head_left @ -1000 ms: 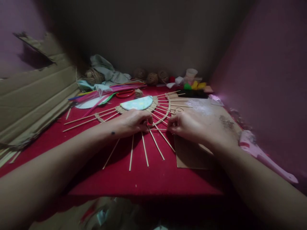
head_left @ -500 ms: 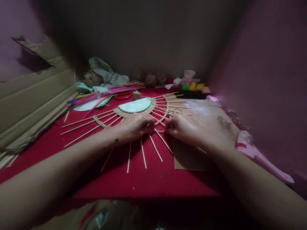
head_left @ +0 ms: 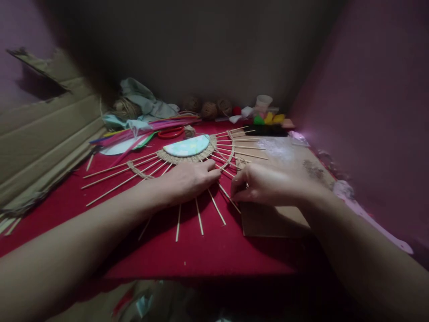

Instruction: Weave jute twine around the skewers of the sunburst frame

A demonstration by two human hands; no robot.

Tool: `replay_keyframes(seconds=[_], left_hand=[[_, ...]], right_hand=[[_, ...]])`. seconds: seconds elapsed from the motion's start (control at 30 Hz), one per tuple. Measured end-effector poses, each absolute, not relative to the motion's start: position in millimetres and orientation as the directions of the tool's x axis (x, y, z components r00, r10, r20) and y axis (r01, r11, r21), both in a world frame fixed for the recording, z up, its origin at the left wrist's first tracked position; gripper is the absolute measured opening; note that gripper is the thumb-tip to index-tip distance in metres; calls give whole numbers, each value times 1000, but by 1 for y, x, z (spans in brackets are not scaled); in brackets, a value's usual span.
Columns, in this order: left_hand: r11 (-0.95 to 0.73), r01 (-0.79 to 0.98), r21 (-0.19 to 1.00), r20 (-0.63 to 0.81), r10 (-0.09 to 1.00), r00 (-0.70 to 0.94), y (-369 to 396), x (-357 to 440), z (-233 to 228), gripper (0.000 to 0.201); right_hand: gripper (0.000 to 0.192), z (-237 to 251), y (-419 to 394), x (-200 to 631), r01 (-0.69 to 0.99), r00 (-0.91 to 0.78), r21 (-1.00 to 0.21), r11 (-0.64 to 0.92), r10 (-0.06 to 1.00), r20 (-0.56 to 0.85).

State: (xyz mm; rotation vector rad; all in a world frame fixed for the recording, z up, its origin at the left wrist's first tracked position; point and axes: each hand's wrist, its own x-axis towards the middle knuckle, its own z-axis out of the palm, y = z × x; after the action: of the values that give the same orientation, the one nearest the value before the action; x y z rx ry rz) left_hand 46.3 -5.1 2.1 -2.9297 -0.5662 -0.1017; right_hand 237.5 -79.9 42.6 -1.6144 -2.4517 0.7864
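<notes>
A half-round fan of thin wooden sticks [head_left: 187, 156] lies spread on the red cloth, with a tight twine weave around a pale blue-green half-disc [head_left: 187, 146]. Farther out, a braided twine arc [head_left: 232, 150] crosses the sticks, its middle stretch hidden beneath my left hand. My left hand [head_left: 196, 179] rests over the lower sticks, fingers curled closed on the fan at the arc. Just to its right, my right hand [head_left: 258, 184] pinches thumb against fingers beside a stick end; a thin twine strand [head_left: 241, 163] loops above it, and the pinched part is mostly hidden.
Brown cardboard [head_left: 268, 223] lies under the right-hand sticks. Behind the fan are red-handled scissors [head_left: 170, 133], coloured strips [head_left: 134, 134], twine balls [head_left: 209, 110] and a clear cup [head_left: 263, 102]. A pink glue gun [head_left: 372, 221] lies at right; a cardboard panel [head_left: 43, 129] stands left.
My right hand has moved slightly down and right, its pinch now lower beside a stick end. My left hand's fingers have flattened and shifted a little right over the sticks.
</notes>
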Motion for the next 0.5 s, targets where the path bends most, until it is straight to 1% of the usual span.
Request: replay_keyframes(seconds=[0.07, 0.13, 0.2, 0.27, 0.4, 0.5], left_hand=[[-918, 337, -210, 54, 333, 941, -5, 46, 2, 21], [-916, 324, -237, 41, 323, 945, -4, 47, 3, 21], [-910, 325, -258, 24, 331, 943, -3, 48, 3, 21], [-900, 338, -276, 9, 349, 937, -2, 49, 4, 22], [-896, 369, -249, 31, 373, 927, -2, 48, 7, 26], [-903, 383, -195, 29, 385, 922, -2, 46, 11, 29]], right_hand=[[14, 44, -81, 239, 819, -471, -472, 327, 853, -225], [15, 45, -82, 242, 801, -519, -476, 362, 816, -254], [16, 45, -83, 244, 795, -546, -469, 384, 790, -279], [17, 47, -85, 245, 812, -540, -435, 388, 783, -308], [20, 50, -89, 242, 852, -508, -350, 389, 776, -374], [20, 50, -88, 244, 866, -492, -299, 399, 786, -375]])
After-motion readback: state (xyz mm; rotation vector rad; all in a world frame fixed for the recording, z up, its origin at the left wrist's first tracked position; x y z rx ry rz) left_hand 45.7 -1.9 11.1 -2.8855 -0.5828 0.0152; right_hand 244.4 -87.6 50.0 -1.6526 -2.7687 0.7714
